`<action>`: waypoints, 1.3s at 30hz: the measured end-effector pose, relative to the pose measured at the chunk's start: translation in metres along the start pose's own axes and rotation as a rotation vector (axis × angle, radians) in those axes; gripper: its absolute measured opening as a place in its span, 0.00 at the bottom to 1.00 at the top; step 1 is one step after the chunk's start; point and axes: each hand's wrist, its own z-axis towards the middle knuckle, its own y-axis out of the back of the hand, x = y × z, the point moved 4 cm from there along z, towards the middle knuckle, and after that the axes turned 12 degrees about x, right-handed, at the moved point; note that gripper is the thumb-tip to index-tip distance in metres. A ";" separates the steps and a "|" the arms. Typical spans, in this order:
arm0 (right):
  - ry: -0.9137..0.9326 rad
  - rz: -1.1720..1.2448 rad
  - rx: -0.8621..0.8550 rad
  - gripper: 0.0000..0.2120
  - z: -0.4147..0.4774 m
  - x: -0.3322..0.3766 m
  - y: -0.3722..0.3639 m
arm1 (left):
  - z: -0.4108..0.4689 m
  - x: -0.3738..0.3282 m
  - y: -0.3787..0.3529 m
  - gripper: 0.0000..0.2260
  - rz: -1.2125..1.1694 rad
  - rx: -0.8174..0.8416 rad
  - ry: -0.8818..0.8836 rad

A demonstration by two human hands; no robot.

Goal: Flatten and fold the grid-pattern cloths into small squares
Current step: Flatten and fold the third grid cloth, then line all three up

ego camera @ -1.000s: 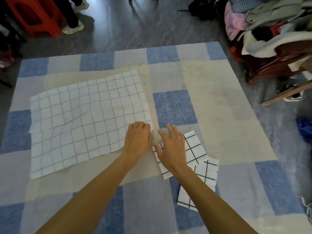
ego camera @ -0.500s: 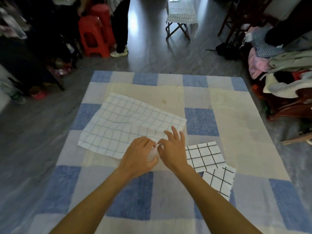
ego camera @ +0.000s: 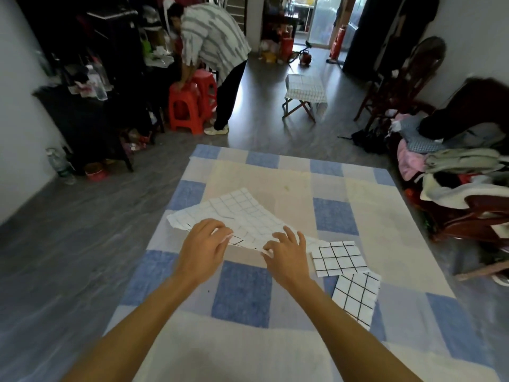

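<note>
A white cloth with a thin grid pattern [ego camera: 237, 213] lies partly lifted and rumpled on the blue-and-cream checked surface [ego camera: 242, 293]. My left hand [ego camera: 203, 246] pinches its near edge on the left. My right hand [ego camera: 286, 252] pinches the same edge further right, fingers curled over it. Two small folded squares with a bold black grid lie to the right of my right hand: one [ego camera: 340, 257] nearer the cloth, the other [ego camera: 355, 295] overlapping it towards me.
A person in a striped top [ego camera: 214, 42] bends over red stools [ego camera: 190, 106] at the back left. A small folding stool with a cloth [ego camera: 305, 92] stands on the floor behind. Piled clothes [ego camera: 457, 166] fill the right side.
The cloth lay flat and spread to the left; both hands have taken hold of its near edge and drawn it up and inward, so it now looks bunched. The camera has tilted up.
</note>
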 end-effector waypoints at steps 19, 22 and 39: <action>-0.210 -0.097 -0.127 0.08 -0.092 -0.029 0.020 | -0.130 0.045 0.057 0.07 0.034 -0.066 0.265; -0.215 -0.071 -0.157 0.07 -0.108 -0.039 0.023 | -0.139 0.040 0.055 0.07 0.041 -0.047 0.289; -0.187 -0.039 0.104 0.09 -0.294 -0.091 -0.051 | -0.279 -0.079 0.003 0.04 0.222 0.207 0.320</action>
